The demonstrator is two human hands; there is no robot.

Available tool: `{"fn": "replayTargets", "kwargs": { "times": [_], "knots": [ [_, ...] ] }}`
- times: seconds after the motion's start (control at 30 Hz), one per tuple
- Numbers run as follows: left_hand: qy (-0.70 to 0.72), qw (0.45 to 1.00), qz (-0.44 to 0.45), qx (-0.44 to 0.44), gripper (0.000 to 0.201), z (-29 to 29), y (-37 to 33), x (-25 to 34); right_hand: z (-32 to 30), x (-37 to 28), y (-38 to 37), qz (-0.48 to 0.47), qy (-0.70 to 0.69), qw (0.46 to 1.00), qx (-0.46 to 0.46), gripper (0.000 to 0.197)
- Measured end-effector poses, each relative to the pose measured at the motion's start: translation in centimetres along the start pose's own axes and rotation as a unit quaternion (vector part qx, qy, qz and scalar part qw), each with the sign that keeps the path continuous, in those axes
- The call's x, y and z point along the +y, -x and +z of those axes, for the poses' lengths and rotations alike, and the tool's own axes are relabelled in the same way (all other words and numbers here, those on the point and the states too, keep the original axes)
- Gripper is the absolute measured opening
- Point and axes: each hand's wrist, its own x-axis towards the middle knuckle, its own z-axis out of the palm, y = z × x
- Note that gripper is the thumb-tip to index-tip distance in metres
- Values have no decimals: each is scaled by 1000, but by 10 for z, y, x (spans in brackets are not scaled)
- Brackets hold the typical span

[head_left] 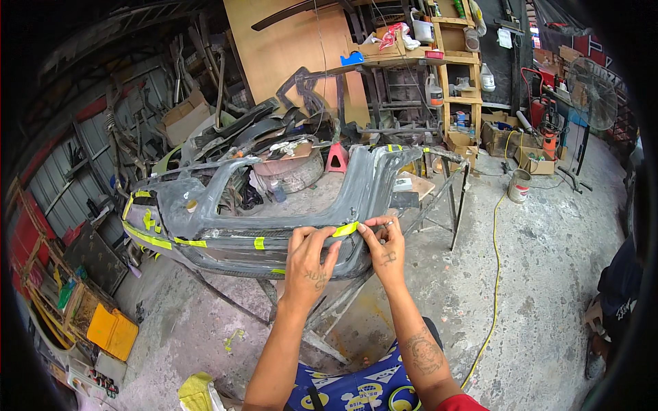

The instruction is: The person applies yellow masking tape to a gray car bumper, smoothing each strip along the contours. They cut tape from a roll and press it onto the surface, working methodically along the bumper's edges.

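Observation:
A grey sanded car bumper (274, 222) lies across a metal stand in front of me. A short strip of yellow masking tape (346, 229) spans the gap between my two hands, over the bumper's near edge. My right hand (385, 253) pinches the strip's right end between thumb and fingers. At its left end, the bent fingers of my left hand (308, 264) close on the tape, beside the bumper surface. More yellow tape pieces (259, 243) are stuck along the bumper's edge and left end.
Under the bumper stands a thin-legged metal frame (454, 212). A yellow cable (495, 288) runs along the concrete floor at right, near a paint can (519, 186). Car parts (260, 127) are piled behind the bumper. Another person's dark clothing (620, 281) shows at the right edge.

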Motion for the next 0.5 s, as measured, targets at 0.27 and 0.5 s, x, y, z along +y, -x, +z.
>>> {"fn": "replayTargets", "kwargs": {
  "times": [0.27,0.5],
  "knots": [
    [-27,999,24,14,34,-3,8,-5,-2,-2,0,-3,-1,1000,1,18],
    [-53,997,59,-2,37,-8,8,-9,-1,-3,0,-5,9,1000,-4,18]
  ]
}}
